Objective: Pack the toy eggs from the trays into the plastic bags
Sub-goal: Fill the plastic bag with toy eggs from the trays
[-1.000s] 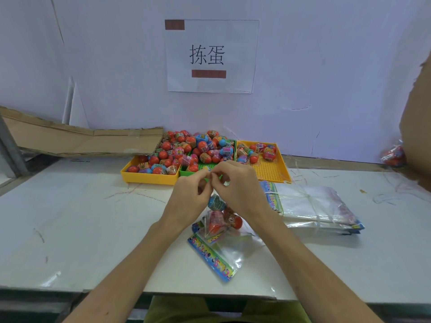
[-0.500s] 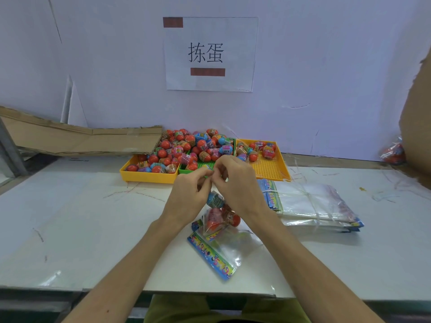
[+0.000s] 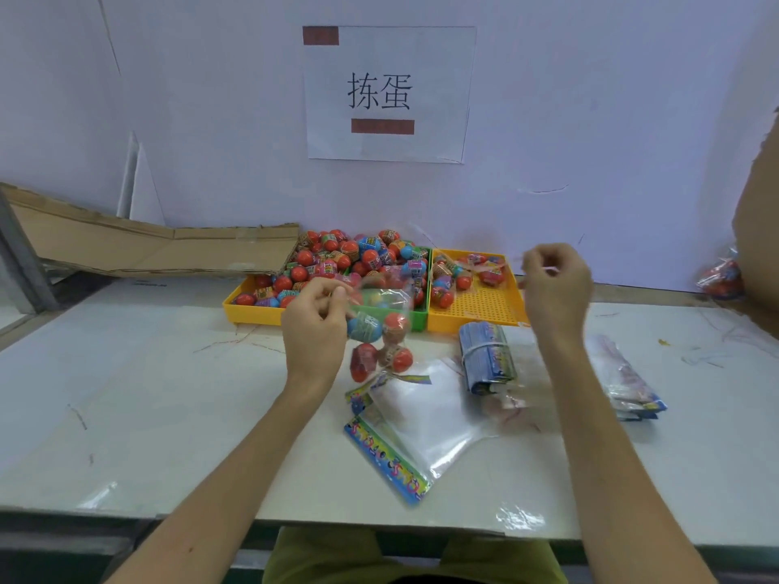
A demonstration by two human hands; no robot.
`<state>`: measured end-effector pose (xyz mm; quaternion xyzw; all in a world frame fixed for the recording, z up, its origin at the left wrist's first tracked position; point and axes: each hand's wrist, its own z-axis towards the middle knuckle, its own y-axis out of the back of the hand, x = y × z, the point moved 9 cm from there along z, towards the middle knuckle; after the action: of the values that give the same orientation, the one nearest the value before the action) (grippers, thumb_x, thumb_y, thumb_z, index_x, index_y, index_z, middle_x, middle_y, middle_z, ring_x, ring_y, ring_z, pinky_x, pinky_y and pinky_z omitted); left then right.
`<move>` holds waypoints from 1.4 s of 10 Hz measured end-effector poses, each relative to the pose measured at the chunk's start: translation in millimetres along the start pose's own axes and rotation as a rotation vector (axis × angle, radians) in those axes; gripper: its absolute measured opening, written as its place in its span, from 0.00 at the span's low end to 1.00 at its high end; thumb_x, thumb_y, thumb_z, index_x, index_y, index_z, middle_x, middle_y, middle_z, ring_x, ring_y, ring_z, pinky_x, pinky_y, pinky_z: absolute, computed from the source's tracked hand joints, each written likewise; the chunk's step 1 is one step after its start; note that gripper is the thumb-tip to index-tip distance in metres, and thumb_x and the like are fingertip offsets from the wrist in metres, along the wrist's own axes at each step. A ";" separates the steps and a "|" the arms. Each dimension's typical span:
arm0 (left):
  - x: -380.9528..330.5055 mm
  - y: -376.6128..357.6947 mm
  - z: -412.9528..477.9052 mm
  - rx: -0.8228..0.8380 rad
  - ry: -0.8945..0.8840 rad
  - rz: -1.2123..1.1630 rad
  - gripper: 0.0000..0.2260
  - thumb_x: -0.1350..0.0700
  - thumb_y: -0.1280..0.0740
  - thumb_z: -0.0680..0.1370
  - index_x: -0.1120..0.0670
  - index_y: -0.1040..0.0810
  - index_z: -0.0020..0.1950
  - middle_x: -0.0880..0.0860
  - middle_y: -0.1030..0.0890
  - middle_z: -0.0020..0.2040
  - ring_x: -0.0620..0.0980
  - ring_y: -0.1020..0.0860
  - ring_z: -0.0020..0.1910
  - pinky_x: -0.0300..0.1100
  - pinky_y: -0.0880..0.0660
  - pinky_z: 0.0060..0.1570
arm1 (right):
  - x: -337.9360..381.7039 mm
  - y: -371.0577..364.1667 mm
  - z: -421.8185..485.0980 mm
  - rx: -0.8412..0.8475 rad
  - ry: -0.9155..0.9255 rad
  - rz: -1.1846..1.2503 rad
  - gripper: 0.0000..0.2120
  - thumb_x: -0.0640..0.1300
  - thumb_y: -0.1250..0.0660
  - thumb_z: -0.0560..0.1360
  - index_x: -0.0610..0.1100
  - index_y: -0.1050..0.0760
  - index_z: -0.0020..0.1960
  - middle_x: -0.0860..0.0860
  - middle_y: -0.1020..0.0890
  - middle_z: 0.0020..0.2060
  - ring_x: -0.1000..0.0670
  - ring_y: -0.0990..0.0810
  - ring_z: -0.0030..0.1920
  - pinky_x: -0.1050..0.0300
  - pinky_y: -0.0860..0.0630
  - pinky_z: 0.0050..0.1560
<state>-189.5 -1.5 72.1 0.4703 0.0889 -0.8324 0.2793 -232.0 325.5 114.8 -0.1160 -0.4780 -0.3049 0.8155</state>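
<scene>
My left hand (image 3: pixel 314 326) grips the gathered top of a clear plastic bag of toy eggs (image 3: pixel 379 339), which hangs just above the table in front of the trays. The bag holds red and blue eggs and is blurred. My right hand (image 3: pixel 552 284) is raised to the right, over the edge of the right yellow tray (image 3: pixel 484 309), with its fingers curled and pinching a thin pale strip (image 3: pixel 543 269). Loose toy eggs (image 3: pixel 350 259) are heaped in the left yellow tray (image 3: pixel 253 309) and the green tray (image 3: pixel 417 320). An empty bag (image 3: pixel 421 432) lies flat under the hanging one.
A banded bundle of empty bags (image 3: pixel 487 356) lies right of centre, with another stack (image 3: pixel 624 381) beyond my right forearm. Flattened cardboard (image 3: pixel 147 250) leans at the back left. A filled bag (image 3: pixel 721 276) sits at the far right by a cardboard wall.
My hands were together at the bag's top. Now my right hand has pulled away to the right, and my left hand alone holds the bag, lifted slightly.
</scene>
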 end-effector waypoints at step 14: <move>-6.7 1.9 -1.5 -0.024 -0.025 -0.131 0.05 0.52 0.37 0.84 0.45 0.23 0.50 0.47 0.20 0.37 0.44 0.22 0.37 0.41 0.24 0.39 | 15.7 -117.4 -84.5 0.887 -0.078 0.083 0.06 0.44 0.30 0.79 0.44 0.20 0.44 0.52 0.15 0.34 0.55 0.17 0.35 0.62 0.22 0.36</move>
<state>-184.7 0.1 77.1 0.4497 0.1258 -0.8537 0.2307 -237.8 186.4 72.5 0.2144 -0.5879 -0.0326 0.7793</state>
